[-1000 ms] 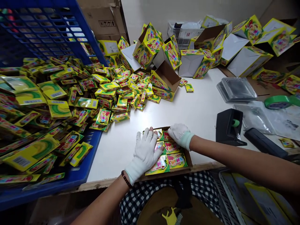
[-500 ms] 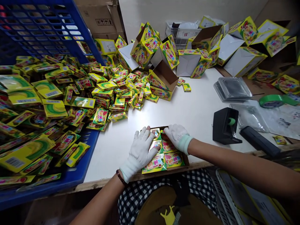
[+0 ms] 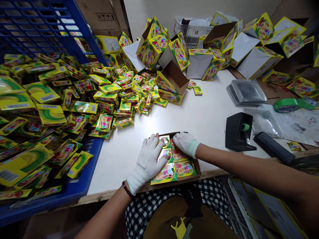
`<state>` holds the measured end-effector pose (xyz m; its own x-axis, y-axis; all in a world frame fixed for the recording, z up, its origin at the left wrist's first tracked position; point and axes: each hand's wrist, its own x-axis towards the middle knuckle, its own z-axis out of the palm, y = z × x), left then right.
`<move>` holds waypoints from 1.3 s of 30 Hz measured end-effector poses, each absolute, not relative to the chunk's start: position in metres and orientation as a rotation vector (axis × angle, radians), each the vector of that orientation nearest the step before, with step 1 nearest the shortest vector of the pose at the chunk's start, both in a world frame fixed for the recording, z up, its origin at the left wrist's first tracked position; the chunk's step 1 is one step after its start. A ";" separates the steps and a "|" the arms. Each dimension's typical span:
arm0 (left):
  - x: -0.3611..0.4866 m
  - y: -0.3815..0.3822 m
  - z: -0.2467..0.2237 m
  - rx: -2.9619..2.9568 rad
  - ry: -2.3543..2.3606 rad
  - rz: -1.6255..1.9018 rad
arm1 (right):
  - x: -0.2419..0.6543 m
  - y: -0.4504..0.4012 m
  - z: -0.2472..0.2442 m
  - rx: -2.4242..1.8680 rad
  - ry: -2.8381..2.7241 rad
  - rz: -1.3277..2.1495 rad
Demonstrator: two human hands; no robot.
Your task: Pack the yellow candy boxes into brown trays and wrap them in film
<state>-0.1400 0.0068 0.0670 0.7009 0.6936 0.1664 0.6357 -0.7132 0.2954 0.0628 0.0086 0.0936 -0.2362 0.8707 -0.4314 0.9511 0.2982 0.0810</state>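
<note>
A shallow open cardboard box (image 3: 197,166) lies at the table's front edge, holding several yellow and green small "Twins" packs (image 3: 184,168) face up in rows. My left hand (image 3: 151,159), in a white glove with bare fingertips showing, lies with spread fingers along the box's left side and over the packs there. At the far right corner of the box, my right hand (image 3: 184,143), gloved too, bends over the packs with its fingers close together and pointing down. What those fingers hold, if anything, is hidden.
Left, a tipped blue crate (image 3: 96,166) spills a heap of small packs (image 3: 109,89) over the white table (image 3: 159,122). Open display cartons (image 3: 171,83) stand behind. To the right are a black tape dispenser (image 3: 235,132), clear plastic lids (image 3: 246,93) and green tape rolls (image 3: 286,105).
My right hand has shifted slightly left along the box's far edge. My left hand stays nearly in place. The view has turned a little.
</note>
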 end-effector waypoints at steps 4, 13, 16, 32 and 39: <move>-0.143 0.000 0.072 2.685 1.057 0.374 | 0.057 -0.010 0.088 1.674 2.215 -0.187; -0.192 0.127 0.064 2.416 1.594 0.608 | 0.053 -0.022 0.072 1.752 2.134 -0.388; -0.213 0.165 0.064 2.173 1.783 0.566 | 0.064 -0.020 0.083 1.763 2.230 -0.602; -0.108 0.023 0.120 1.025 0.623 0.626 | 0.083 -0.004 0.155 1.634 2.613 -2.056; -0.206 0.129 0.105 2.183 1.801 0.816 | 0.105 -0.005 0.189 1.528 2.289 -1.080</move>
